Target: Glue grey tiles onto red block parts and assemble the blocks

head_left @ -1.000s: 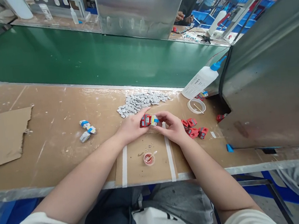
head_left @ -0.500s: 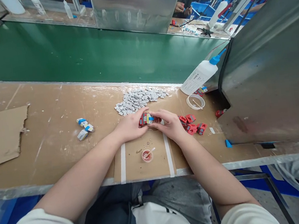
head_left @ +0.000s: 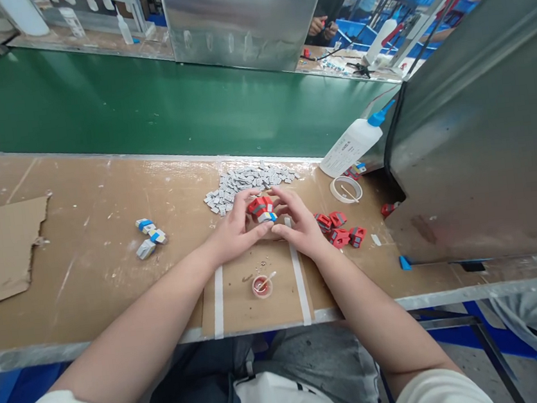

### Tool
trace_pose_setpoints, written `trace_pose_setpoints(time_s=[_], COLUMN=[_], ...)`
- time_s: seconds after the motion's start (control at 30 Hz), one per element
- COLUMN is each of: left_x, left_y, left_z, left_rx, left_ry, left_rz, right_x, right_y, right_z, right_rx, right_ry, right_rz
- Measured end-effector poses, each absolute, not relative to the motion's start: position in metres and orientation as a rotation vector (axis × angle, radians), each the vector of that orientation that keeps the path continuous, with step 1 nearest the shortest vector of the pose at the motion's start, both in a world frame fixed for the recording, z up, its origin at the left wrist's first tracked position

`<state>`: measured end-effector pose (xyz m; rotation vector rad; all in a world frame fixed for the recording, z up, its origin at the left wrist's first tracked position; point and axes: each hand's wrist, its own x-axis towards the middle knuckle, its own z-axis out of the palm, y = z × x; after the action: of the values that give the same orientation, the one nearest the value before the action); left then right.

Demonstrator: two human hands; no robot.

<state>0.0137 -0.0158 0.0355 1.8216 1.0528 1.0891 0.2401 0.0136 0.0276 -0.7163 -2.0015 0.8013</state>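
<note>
Both my hands meet over the middle of the brown bench and hold one small red toy part (head_left: 260,208) with blue, yellow and grey bits. My left hand (head_left: 233,232) grips it from the left with curled fingers. My right hand (head_left: 299,222) pinches it from the right. Just beyond the hands lies a heap of small grey pieces (head_left: 247,182). Several loose red parts (head_left: 337,228) lie right of my right hand. A little cup of red paste with a stick (head_left: 261,286) stands on the taped cardboard pad (head_left: 241,301) near the front edge.
Three grey-blue-yellow pieces (head_left: 149,236) lie to the left, and a torn cardboard sheet (head_left: 0,251) farther left. A white squeeze bottle with a blue tip (head_left: 349,145) and a round lid (head_left: 345,190) are at the right. A metal panel (head_left: 479,138) walls the right side. Green conveyor belt (head_left: 141,106) runs behind; another person's hands (head_left: 319,27) work beyond.
The red part has been turned in my fingers and lifted slightly away from me; both hands shifted a little with it. The camera view drifted slightly.
</note>
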Motion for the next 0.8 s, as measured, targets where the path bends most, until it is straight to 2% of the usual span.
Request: trace_pose_setpoints(time_s=[0.17,0.33,0.57,0.8], left_x=[0.012,0.011,0.009,0.006], left_y=[-0.014,-0.014,-0.025,-0.032], left_z=[0.034,0.040,0.046,0.054], left_rx=[1.700,1.685,1.779,1.947], left_ry=[0.779,0.633,0.718,0.732], left_rz=[1.136,1.206,1.238,1.297], right_x=[0.242,0.246,0.247,0.245], right_y=[0.013,0.009,0.003,-0.003], right_z=[0.036,0.042,0.041,0.043], right_rx=[-0.664,-0.576,-0.460,-0.458], right_ry=[-2.024,-2.117,-2.175,-2.144], right_rz=[0.843,0.728,0.449,0.500])
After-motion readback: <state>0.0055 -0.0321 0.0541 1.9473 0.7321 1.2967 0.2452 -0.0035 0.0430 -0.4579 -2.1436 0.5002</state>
